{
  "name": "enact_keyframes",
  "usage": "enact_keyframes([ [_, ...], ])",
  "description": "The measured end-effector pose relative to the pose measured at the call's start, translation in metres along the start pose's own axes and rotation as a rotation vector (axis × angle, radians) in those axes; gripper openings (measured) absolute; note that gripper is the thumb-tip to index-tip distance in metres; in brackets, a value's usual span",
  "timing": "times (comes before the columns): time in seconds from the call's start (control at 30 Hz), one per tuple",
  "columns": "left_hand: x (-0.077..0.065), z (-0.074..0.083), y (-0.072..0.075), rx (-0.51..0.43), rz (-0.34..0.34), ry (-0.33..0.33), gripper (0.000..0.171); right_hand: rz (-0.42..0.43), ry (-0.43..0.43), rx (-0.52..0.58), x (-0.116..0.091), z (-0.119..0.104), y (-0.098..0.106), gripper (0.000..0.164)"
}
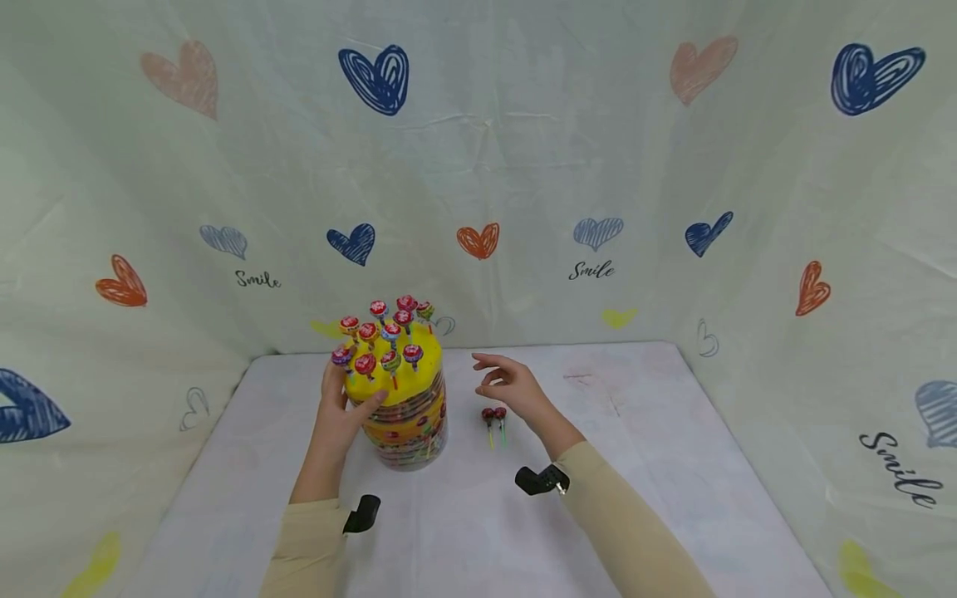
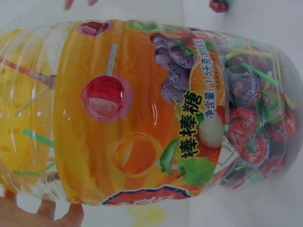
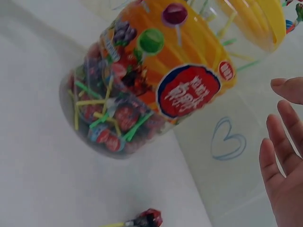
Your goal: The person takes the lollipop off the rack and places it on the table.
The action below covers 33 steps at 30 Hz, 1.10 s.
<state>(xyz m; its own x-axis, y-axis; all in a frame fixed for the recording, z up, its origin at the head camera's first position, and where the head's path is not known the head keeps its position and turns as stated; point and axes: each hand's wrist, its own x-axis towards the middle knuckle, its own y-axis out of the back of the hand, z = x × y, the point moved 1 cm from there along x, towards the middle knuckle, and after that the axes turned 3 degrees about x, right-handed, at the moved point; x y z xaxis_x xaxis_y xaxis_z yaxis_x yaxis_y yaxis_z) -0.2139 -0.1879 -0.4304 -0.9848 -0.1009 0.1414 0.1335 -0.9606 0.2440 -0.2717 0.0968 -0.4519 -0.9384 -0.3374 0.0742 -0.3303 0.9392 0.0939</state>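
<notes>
A: Jar (image 1: 407,433)?
B: Eleven o'clock on the desk (image 1: 673,432), left hand (image 1: 338,417) gripping its upper side; right hand (image 1: 522,394) loosely spread, empty.
A: Handling?
B: Probably stiff, slippery, bottom-heavy; hold below the yellow lid (image 1: 413,380).

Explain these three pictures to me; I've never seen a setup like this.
There is no machine here; a person works bare-handed. The wide picture is taken from the head, looking forward and down; the two close ones come from the wrists. On the white table stands a clear jar of lollipops, with more lollipops stuck in its yellow lid. Two loose lollipops lie to its right. The left hand holds the jar near its top; the right hand hovers nearby, holding nothing that shows.
</notes>
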Motion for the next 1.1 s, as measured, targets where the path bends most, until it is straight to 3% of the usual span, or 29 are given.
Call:
enact_keyframes([
  [0.1, -0.001, 0.000, 0.001, -0.003, -0.001, 0.004, 0.083, -0.013, 0.052, 0.029, -0.003, -0.025, -0.008, 0.051],
  [0.23, -0.002, 0.001, 0.001, -0.008, -0.002, 0.005, 0.083, -0.036, 0.119, 0.072, 0.000, -0.043, -0.016, 0.050],
  [0.5, -0.005, 0.001, 0.001, -0.003, -0.001, 0.041, 0.083, -0.086, 0.225, 0.163, 0.024, -0.039, -0.028, 0.052],
  [0.77, -0.004, 0.000, 0.000, -0.006, 0.003, 0.039, 0.085, -0.113, 0.242, 0.203, 0.035, -0.052, -0.037, 0.058],
  [1.1, -0.003, 0.000, 0.001, -0.001, -0.001, 0.033, 0.083, -0.147, 0.224, 0.122, 0.045, -0.061, -0.046, 0.063],
])
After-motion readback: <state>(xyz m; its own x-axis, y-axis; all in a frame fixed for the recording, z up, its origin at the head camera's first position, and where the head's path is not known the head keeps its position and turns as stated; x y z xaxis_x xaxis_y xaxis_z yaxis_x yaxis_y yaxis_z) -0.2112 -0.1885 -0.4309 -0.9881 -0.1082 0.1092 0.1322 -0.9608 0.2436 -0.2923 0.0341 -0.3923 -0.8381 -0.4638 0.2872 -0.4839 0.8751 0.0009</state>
